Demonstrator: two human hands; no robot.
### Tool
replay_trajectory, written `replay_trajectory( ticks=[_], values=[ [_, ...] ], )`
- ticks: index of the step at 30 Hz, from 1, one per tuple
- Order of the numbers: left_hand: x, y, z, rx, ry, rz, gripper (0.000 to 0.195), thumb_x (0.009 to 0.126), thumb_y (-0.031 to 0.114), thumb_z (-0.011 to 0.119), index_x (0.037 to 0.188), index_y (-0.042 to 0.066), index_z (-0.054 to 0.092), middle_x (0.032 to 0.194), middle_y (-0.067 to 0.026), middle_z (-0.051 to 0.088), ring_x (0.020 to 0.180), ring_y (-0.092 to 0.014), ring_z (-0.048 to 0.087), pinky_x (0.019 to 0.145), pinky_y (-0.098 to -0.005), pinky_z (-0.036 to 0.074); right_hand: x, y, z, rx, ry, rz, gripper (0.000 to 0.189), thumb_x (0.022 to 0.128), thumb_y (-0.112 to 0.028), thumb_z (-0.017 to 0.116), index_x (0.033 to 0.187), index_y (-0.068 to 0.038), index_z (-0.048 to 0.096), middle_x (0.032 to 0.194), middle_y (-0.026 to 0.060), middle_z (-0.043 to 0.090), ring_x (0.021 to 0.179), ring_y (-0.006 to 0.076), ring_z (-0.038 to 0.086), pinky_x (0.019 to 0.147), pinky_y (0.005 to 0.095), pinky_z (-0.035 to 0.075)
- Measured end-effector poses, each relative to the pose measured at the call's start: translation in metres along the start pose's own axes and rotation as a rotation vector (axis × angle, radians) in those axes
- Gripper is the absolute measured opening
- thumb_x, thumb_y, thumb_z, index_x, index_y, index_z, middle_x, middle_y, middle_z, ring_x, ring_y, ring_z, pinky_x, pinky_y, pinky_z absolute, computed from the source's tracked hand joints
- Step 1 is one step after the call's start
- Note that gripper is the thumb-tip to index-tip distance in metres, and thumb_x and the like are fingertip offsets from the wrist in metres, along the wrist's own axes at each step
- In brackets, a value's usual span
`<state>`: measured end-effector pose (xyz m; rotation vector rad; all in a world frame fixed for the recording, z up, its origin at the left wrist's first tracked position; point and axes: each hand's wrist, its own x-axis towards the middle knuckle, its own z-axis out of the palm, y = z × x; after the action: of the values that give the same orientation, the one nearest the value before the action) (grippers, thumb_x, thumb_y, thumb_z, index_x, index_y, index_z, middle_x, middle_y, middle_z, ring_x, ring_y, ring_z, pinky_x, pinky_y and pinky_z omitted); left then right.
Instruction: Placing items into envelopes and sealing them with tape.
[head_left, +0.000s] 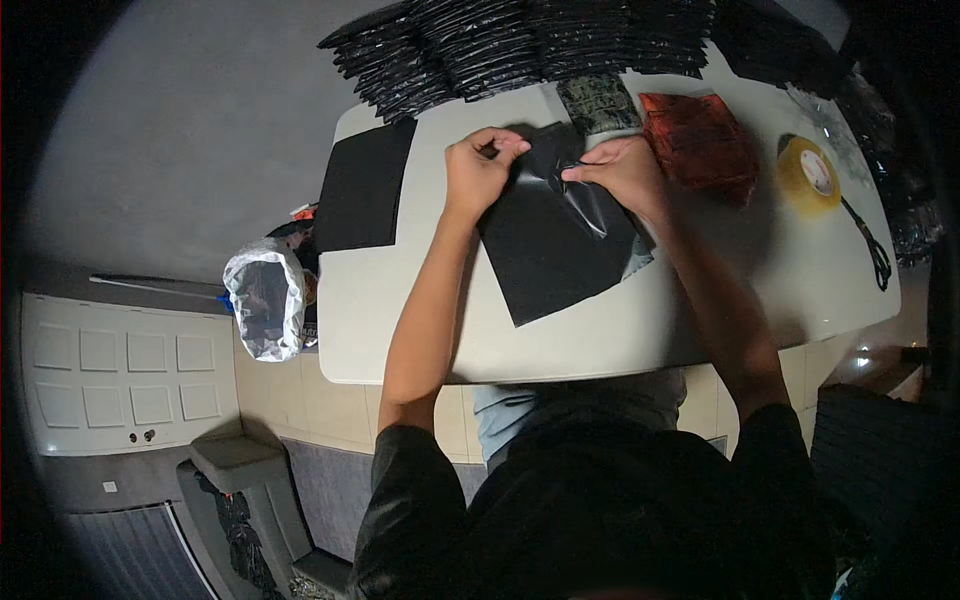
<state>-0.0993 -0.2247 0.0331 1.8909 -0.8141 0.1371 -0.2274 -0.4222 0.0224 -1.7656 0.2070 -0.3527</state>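
Observation:
A glossy black plastic bag (551, 157) is crumpled between my two hands. My left hand (486, 166) pinches it near its upper left edge. With thumb and fingers, my right hand (626, 174) grips a fold on the right side. Below the hands a flat black sheet (547, 262) spreads at a slant over the white table (390, 315); whether it is part of the same bag I cannot tell. A clear plastic corner (639, 259) shows at its right edge. Just beyond my right hand lies a dark patterned packet (598, 103).
Layered black plastic packets (517, 45) line the far edge. A flat black stack (366, 187) lies at left. To the right are a red wrapped packet (697, 146), a tape roll (814, 174) and black-handled scissors (876, 255). A bag-lined bin (264, 300) stands beside the table.

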Motion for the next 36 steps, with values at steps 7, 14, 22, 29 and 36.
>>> replay_trajectory(
  ticks=[7, 14, 22, 29, 36],
  values=[
    [0.002, -0.001, -0.011, 0.022, 0.051, -0.022, 0.016, 0.092, 0.012, 0.078, 0.093, -0.003, 0.077, 0.079, -0.0024, 0.072, 0.073, -0.008, 0.06, 0.072, -0.0258, 0.05, 0.006, 0.012, 0.0, -0.073, -0.129, 0.059, 0.032, 0.081, -0.022, 0.088, 0.092, 0.006, 0.075, 0.082, 0.0089, 0.077, 0.072, 0.0109, 0.068, 0.066, 0.026, 0.054],
    [0.003, -0.019, -0.032, 0.023, 0.139, -0.023, 0.016, 0.098, 0.012, 0.069, 0.1, -0.003, 0.074, 0.091, -0.0071, 0.076, 0.08, -0.009, 0.063, 0.072, -0.0254, 0.05, 0.003, 0.0, -0.003, -0.019, -0.242, 0.196, 0.031, 0.092, -0.026, 0.08, 0.097, 0.005, 0.076, 0.087, 0.0079, 0.076, 0.075, 0.0101, 0.067, 0.07, 0.0272, 0.054],
    [-0.009, 0.043, -0.016, 0.267, 0.138, 0.336, 0.022, 0.09, 0.008, 0.069, 0.112, 0.011, 0.073, 0.112, -0.0102, 0.066, 0.101, -0.031, 0.056, 0.089, -0.0386, 0.046, -0.001, 0.003, -0.001, -0.067, -0.126, 0.047, 0.035, 0.083, -0.029, 0.087, 0.076, 0.001, 0.07, 0.068, 0.0013, 0.067, 0.063, 0.0057, 0.055, 0.057, 0.0272, 0.045],
    [-0.02, 0.065, -0.017, 0.402, -0.216, 0.508, 0.03, 0.085, 0.021, 0.073, 0.115, 0.016, 0.07, 0.134, -0.0044, 0.059, 0.124, -0.034, 0.046, 0.107, -0.0538, 0.027, -0.012, -0.006, 0.015, -0.104, -0.23, -0.041, 0.038, 0.073, -0.022, 0.095, 0.073, 0.002, 0.066, 0.065, -0.0003, 0.061, 0.064, 0.0056, 0.052, 0.057, 0.0277, 0.043],
    [0.005, 0.054, -0.024, 0.486, -0.372, 0.398, 0.012, 0.08, 0.014, 0.079, 0.088, 0.005, 0.078, 0.09, -0.0129, 0.075, 0.085, -0.029, 0.07, 0.081, -0.0382, 0.049, -0.008, 0.012, 0.024, -0.063, -0.16, -0.071, 0.033, 0.076, -0.018, 0.091, 0.089, 0.003, 0.07, 0.078, 0.0096, 0.072, 0.075, 0.0087, 0.063, 0.067, 0.0296, 0.05]
  ],
)
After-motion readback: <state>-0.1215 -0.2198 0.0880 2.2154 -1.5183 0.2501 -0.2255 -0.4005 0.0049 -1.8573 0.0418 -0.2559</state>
